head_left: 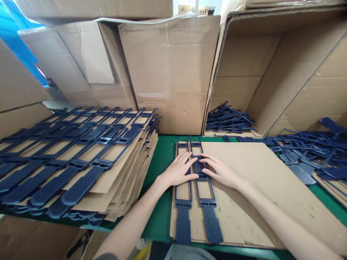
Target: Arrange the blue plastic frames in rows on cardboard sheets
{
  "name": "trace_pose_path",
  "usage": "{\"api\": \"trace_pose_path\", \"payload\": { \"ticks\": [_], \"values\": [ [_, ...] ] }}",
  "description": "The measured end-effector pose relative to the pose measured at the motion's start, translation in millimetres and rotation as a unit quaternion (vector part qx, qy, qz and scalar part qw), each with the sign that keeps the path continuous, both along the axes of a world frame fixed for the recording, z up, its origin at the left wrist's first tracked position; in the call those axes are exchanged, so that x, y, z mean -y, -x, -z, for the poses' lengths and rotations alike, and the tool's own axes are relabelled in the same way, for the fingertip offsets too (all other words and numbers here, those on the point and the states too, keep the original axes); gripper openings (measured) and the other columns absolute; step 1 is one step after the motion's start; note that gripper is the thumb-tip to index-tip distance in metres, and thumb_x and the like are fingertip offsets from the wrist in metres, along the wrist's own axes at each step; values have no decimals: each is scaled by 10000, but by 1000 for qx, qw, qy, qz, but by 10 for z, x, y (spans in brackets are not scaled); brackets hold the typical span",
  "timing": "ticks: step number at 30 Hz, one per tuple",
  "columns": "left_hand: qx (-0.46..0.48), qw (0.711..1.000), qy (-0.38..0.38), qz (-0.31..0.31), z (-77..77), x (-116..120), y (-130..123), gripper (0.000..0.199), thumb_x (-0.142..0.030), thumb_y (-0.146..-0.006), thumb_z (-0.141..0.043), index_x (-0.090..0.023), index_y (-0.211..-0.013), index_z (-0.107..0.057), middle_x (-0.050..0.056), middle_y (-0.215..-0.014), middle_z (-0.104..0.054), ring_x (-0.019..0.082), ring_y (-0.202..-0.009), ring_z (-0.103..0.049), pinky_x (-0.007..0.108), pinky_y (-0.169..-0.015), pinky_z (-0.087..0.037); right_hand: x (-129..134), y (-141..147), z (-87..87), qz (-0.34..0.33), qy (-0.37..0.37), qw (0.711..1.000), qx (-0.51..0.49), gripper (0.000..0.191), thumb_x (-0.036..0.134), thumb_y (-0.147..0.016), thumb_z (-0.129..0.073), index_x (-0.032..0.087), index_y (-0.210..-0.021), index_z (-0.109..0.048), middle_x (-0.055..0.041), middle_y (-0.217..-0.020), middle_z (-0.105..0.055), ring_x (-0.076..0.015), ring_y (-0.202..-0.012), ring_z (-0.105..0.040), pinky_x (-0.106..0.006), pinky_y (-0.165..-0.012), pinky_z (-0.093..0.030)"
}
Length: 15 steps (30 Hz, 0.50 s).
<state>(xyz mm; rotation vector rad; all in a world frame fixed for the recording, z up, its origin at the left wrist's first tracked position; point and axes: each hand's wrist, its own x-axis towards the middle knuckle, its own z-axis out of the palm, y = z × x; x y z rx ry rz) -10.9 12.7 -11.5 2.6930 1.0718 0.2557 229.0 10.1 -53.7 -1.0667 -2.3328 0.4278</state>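
Observation:
Two long dark blue plastic frame parts, each with a ribbed paddle end, lie side by side on a cardboard sheet [244,173]. My left hand [180,169] lies flat with fingers spread over the left part [183,224], hiding its middle; its fingertips reach the right part. My right hand [219,169] rests against the right part [213,224], fingers apart and touching its ribbed middle section. Both parts have their paddle ends toward me and their narrow ends pointing away.
At left stands a tall stack of cardboard sheets [127,187] layered with rows of similar blue parts [81,180]. An open cardboard box [238,57] behind holds a pile of blue pieces [230,119]. More loose parts [306,151] lie heaped at right on the green tabletop [159,159].

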Motion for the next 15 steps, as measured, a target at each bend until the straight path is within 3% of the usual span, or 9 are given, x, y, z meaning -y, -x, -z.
{"api": "trace_pose_path", "payload": {
  "ticks": [9,15],
  "values": [
    [1,1000,-12,4,-47,24,-14,687,-600,-894,-424,-200,-1442,-312,128,-1537,-206,247,-1427,-134,425,-1155,-137,9,-10,-20,-13,-11,1000,0,341,400,-943,-441,233,-1232,-509,-99,-1420,-401,-220,-1308,-389,-430,-1071,-366],
    [-9,999,-27,18,-140,-10,-172,696,-622,-902,-369,-190,-1445,-308,133,-1542,-184,248,-1435,-65,439,-1161,-81,-42,-15,42,0,-50,999,3,294,359,-945,-436,219,-1182,-541,-107,-1396,-434,-233,-1277,-422,-445,-1038,-391]
  ]
}}
